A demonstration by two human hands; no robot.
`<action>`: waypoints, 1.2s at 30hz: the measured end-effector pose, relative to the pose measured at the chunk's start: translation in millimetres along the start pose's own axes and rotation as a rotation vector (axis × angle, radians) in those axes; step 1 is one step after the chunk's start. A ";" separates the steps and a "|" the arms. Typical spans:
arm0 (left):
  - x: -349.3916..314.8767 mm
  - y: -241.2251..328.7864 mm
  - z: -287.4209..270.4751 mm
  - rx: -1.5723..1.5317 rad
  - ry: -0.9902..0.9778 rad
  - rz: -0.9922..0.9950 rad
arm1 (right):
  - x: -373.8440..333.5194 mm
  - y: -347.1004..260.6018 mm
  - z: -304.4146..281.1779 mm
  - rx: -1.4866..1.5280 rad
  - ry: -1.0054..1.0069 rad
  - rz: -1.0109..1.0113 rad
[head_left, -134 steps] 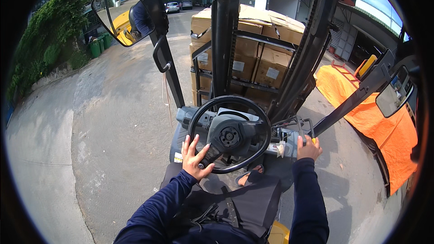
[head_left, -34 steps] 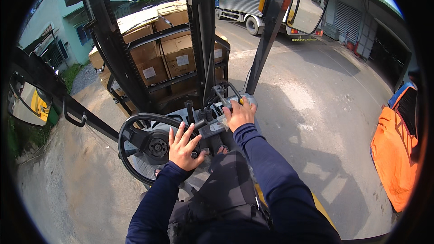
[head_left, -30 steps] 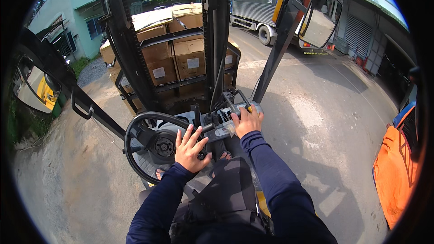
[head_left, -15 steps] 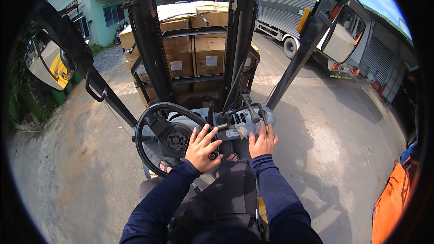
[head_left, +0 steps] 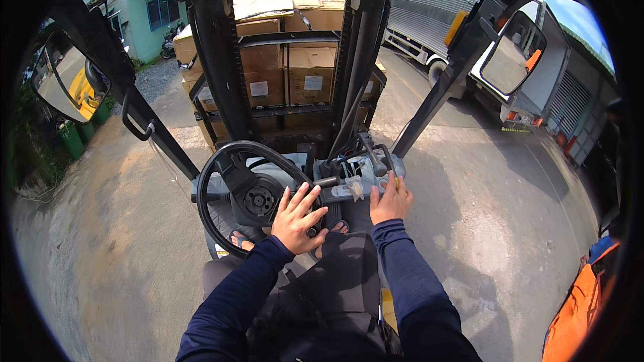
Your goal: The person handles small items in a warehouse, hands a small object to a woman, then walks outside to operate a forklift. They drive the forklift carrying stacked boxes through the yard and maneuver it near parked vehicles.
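Observation:
My left hand (head_left: 299,220) lies palm down over the right side of the black steering wheel (head_left: 208,209), its fingers spread and stretched forward. To the right of the wheel, my right hand (head_left: 390,200) has its fingers over a black control lever (head_left: 387,155), thumb apart; its palm side is hidden. A grey dashboard (head_left: 339,192) lies between the hands, with a crumpled clear wrapper (head_left: 355,189) on it. Ahead, a stack of cardboard boxes (head_left: 312,70) stands behind the forklift's black mast (head_left: 219,60).
A silver box truck (head_left: 439,13) is parked ahead on the right. Mirrors hang on the left (head_left: 70,77) and right (head_left: 515,53). A pale green building (head_left: 141,0) stands at the far left. Orange cloth (head_left: 575,312) shows at lower right, above concrete ground (head_left: 127,248).
The truck and right mirror sit slightly farther right in view, while the wheel and left mirror sit farther left. My left hand stays on the wheel; my right hand's fingers have shifted slightly at the lever.

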State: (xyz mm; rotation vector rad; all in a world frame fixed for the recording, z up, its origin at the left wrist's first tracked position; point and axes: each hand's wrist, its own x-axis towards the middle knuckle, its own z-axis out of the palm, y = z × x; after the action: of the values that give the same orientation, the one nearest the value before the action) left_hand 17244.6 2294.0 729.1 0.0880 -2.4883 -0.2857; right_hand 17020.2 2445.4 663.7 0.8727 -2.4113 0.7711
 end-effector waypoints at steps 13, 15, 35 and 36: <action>-4.3 -19.6 5.8 -0.027 -0.032 -0.004 | 68.6 -10.5 29.3 -0.048 -0.005 -0.022; -2.5 -21.9 7.9 -0.041 -0.047 -0.006 | 71.0 -9.3 31.4 -0.034 -0.014 -0.033; 9.5 -53.9 41.3 -0.054 -0.039 -0.010 | 90.5 -4.3 60.5 -0.023 -0.036 -0.047; 9.6 -53.5 44.2 -0.047 -0.053 -0.023 | 90.8 -2.1 62.1 -0.001 -0.062 -0.038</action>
State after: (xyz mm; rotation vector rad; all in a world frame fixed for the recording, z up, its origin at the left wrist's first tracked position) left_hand 17210.3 2248.8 688.1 0.0913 -2.5330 -0.3608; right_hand 16944.7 2365.6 671.3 0.9530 -2.4411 0.7388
